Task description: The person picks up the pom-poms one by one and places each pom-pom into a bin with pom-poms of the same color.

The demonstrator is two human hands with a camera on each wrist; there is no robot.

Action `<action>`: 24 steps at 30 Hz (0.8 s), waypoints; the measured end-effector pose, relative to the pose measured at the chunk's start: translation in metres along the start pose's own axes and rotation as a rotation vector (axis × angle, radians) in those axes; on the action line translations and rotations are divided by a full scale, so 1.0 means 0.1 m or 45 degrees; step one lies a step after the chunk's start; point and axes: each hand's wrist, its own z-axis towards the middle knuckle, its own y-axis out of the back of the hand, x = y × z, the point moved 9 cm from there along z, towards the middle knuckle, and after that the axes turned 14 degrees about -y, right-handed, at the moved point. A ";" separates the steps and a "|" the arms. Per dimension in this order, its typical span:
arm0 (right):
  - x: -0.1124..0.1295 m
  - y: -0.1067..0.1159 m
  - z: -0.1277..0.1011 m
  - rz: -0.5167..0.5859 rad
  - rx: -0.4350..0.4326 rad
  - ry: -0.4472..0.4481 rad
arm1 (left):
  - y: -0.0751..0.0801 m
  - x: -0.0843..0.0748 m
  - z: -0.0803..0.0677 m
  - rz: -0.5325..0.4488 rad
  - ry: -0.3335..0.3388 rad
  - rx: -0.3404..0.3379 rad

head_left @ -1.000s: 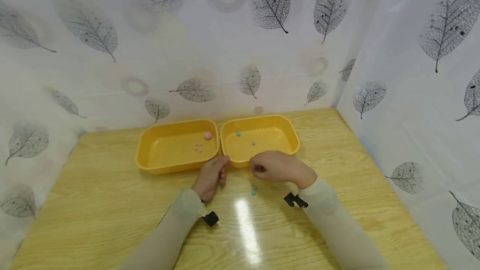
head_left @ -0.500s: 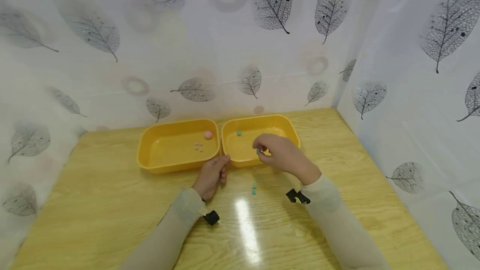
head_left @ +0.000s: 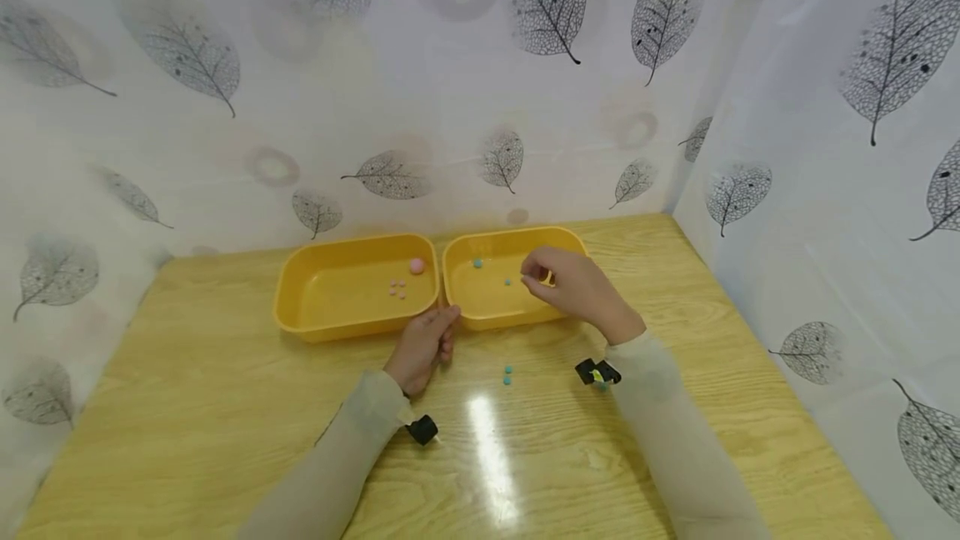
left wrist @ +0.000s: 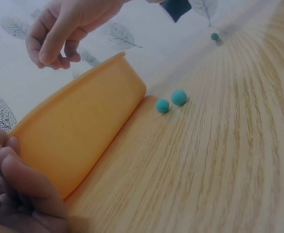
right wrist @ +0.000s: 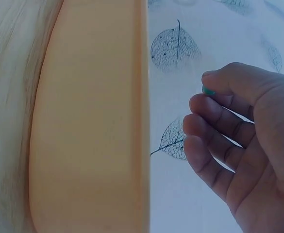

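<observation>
In the right wrist view, my right hand (right wrist: 243,126) pinches a small teal ball (right wrist: 208,91) between thumb and index finger. The head view has that hand above the right yellow tray (head_left: 517,319), where two teal balls (head_left: 477,263) lie on the floor. My left hand (head_left: 422,348) holds the near left corner of this tray, its other fingers curled; the exact grip is partly hidden. On the table in front are two teal balls (left wrist: 179,97) close together. Another teal ball (left wrist: 214,36) lies farther right, near the right wrist.
A second yellow tray (head_left: 315,332) stands directly left of the first. Inside it are a larger pink ball (head_left: 417,266) and several tiny pink balls (head_left: 397,288). A leaf-patterned curtain (head_left: 420,107) hangs behind the wooden table (head_left: 195,407) and along its sides.
My right hand has moved from the tray's near edge up over its inside, then slightly right, carrying the teal ball. My left hand stays at the tray corner.
</observation>
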 end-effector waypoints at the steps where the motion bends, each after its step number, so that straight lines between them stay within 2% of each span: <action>1: -0.04 0.00 0.01 0.003 0.007 -0.009 | 0.00 0.00 0.00 -0.002 0.000 0.001; 6: -0.14 0.00 0.07 0.033 0.038 -0.041 | 0.01 0.02 0.02 -0.005 0.009 0.008; 13: -0.14 0.03 0.24 0.033 0.087 -0.056 | 0.01 0.02 0.01 -0.004 0.025 0.007; 19: -0.17 0.08 0.53 0.014 0.159 -0.059 | 0.01 0.02 0.00 0.008 0.037 0.012; 24: -0.20 0.03 0.78 -0.082 0.272 -0.078 | 0.03 0.02 0.02 0.014 0.039 0.014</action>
